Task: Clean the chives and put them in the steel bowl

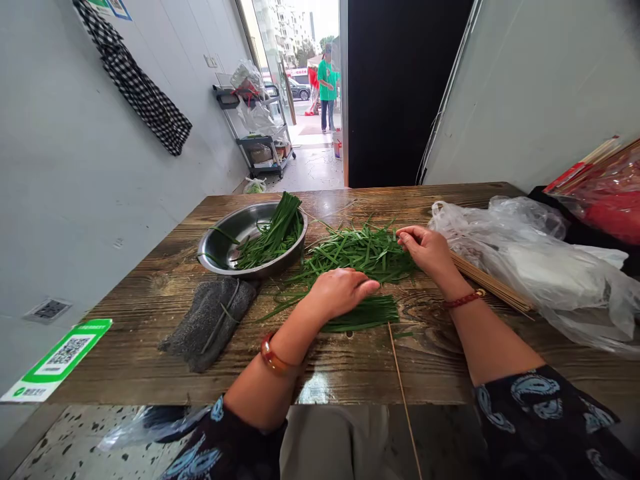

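My left hand (343,292) lies palm down over a neat row of flat green chives (367,315), its thumb stretched to the right and its other fingers partly hidden. Out from the right end of that row runs a thin wooden skewer (401,383), reaching past the table's front edge. My right hand (425,250) has thumb and forefinger pinched together at the right end of a loose pile of chives (350,250); what is between the fingertips is too small to make out.
Left of the pile stands a steel bowl (220,268) with more chives (280,230). A dark grey cloth (213,320) lies before it. On the right are a bundle of skewers (493,283) and clear plastic bags (555,267). Beyond the doorway a person (327,87) stands outside.
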`<state>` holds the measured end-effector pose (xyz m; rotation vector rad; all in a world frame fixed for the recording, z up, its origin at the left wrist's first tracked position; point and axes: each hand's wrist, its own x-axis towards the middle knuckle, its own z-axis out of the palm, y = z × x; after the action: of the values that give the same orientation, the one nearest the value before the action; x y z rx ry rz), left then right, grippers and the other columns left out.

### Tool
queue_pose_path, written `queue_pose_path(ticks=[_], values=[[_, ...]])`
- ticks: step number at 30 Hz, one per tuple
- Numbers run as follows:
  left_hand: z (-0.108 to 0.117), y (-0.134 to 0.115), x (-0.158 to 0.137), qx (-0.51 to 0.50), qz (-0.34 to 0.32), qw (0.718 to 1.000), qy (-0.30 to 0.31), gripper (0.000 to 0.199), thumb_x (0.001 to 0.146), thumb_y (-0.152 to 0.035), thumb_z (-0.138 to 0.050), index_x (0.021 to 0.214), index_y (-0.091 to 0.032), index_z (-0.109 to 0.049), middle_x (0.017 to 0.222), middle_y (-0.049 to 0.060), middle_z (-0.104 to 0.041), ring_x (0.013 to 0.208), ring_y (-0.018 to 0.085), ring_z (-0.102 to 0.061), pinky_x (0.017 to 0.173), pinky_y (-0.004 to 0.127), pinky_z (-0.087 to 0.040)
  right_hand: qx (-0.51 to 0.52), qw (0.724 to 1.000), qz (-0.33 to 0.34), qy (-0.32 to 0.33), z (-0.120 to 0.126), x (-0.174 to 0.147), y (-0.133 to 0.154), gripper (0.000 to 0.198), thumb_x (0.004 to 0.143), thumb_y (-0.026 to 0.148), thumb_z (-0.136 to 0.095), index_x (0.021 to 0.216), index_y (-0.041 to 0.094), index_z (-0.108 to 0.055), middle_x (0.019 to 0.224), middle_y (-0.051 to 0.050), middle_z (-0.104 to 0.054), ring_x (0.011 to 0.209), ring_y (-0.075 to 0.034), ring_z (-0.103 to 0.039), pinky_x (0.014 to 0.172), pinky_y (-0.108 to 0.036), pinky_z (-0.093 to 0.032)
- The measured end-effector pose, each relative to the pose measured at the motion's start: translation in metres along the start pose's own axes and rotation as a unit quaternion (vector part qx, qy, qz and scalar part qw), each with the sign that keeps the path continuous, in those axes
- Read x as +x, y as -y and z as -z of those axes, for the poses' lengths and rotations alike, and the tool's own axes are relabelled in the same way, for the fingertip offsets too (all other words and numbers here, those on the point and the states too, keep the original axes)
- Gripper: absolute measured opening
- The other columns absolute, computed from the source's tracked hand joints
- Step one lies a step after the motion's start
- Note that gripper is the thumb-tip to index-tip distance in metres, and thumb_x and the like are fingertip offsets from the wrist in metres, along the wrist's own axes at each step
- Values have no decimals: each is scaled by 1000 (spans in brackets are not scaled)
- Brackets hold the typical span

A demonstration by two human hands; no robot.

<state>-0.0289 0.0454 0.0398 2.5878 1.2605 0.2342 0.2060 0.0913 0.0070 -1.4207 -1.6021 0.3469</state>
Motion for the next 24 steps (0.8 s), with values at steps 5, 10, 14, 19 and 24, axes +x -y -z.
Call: queue_pose_path(ticks=[5,10,14,19,24], values=[[7,16,2,88,133,986,-37,42,97,-39,-33,91,-16,-68,89,14,-71,85,25,-67,74,33,-45,-120,991,54,11,-3,0,-9,31,89,32,-47,101,18,-72,97,-11,-73,87,-25,-65,81,-38,-49],[12,27,1,116,203,970,-57,37,96,-35,-34,99,-15,-65,93,17,-71,86,29,-68,72,35,-47,-179,976,107,52,-12,-2,-17,35,92,32,-46,114,16,-68,113,-14,-70,105,-28,-62,93,-41,-45],[15,27,0,86,197,970,-111,33,97,-33,-34,106,-18,-62,95,13,-71,86,25,-67,73,32,-45,-241,960,116,87,-20,-6,-17,47,92,39,-50,126,10,-61,118,-18,-67,107,-32,-60,94,-43,-43],[11,34,4,-27,154,965,-210,30,95,-30,-37,92,-18,-64,87,10,-70,76,20,-64,69,28,-43,-271,952,98,99,-27,-7,-13,43,87,36,-57,122,11,-64,109,-19,-69,100,-33,-61,88,-44,-45],[0,42,13,-239,110,937,-229,23,90,-28,-43,84,-17,-62,67,1,-64,50,11,-55,55,22,-40,-126,989,60,51,-27,-6,-5,28,83,31,-60,106,18,-71,100,-10,-72,95,-27,-64,87,-38,-48]])
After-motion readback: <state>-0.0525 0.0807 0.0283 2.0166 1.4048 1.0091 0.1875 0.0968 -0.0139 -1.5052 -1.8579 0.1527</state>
